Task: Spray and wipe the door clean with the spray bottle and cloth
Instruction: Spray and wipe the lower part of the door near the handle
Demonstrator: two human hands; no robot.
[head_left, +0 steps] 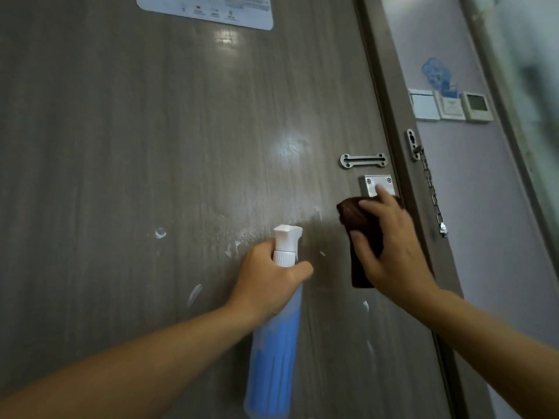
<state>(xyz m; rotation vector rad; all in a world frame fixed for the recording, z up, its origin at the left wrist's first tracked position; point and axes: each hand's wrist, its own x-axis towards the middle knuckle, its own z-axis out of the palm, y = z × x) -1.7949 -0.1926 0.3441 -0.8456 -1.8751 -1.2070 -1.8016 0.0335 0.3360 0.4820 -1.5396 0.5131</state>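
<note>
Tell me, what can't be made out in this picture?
Head view only:
- White notice sheet: cut off by the top edge, print too small to read.
- Blue translucent spray bottle: base cut off by the bottom edge.
- Door handle: hidden behind the dark brown cloth and right hand.

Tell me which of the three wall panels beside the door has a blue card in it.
The middle panel: a blue card stands in its top. The left panel is plain, and the right one shows a grey screen.
</note>
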